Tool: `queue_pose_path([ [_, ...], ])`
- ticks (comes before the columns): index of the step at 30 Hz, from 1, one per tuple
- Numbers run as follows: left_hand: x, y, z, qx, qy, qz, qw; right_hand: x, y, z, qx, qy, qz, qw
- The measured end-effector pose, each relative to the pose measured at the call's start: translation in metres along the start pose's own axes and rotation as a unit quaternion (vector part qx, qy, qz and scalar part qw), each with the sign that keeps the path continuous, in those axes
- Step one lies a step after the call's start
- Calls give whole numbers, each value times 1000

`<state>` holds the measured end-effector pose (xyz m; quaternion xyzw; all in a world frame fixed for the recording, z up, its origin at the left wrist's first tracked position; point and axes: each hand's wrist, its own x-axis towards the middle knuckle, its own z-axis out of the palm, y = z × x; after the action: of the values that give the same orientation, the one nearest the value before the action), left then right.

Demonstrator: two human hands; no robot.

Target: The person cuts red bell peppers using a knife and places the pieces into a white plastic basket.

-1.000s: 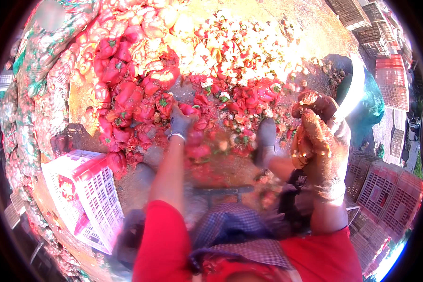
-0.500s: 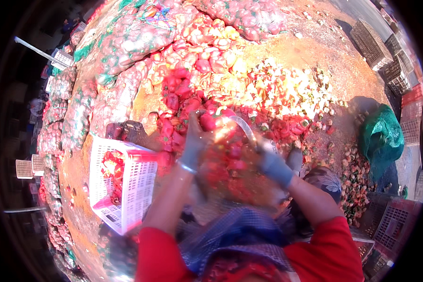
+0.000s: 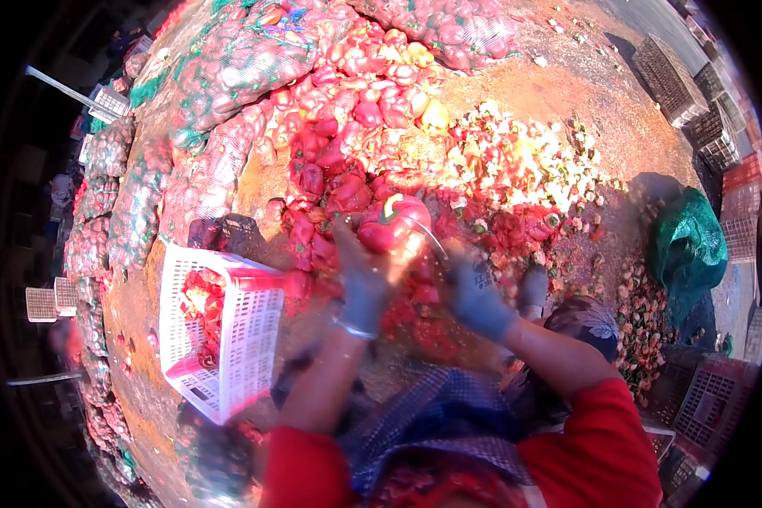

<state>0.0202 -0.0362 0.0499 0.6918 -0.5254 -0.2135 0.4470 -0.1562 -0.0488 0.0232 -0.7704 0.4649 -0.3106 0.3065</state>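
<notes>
My left hand (image 3: pixel 361 284), in a grey glove, holds up a big red bell pepper (image 3: pixel 391 225) over the ground. My right hand (image 3: pixel 480 302), also gloved and blurred, is just right of it, closed on a thin pale knife (image 3: pixel 425 234) whose blade reaches to the pepper. Both red sleeves come in from the lower edge. A white plastic crate (image 3: pixel 245 339) with red pepper pieces inside stands to the left of my left arm.
A pile of whole red peppers (image 3: pixel 339 127) lies ahead, with mesh sacks of peppers (image 3: pixel 229 68) behind and along the left. Cut scraps (image 3: pixel 516 161) spread to the right. Another person's headscarf (image 3: pixel 586 320) and gloved hand (image 3: pixel 533 288) are close on my right. A green sack (image 3: pixel 690 245) and stacked crates (image 3: pixel 669 68) stand at the right.
The view has swung left, bringing the white crate in. My left hand has picked a pepper off the heap and raised it, and my right hand has come in beside it.
</notes>
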Motion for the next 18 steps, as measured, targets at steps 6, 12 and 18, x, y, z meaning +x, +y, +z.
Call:
queue_pose_path([
  [6,9,-3,-6,-142,47,-21,989,-2,-6,4,8,5,-35,999],
  [12,14,-11,-25,-189,79,-25,979,-40,43,23,-117,-125,-77,982],
  [18,10,-7,-15,-170,31,37,984,24,-13,-37,116,-98,38,988],
])
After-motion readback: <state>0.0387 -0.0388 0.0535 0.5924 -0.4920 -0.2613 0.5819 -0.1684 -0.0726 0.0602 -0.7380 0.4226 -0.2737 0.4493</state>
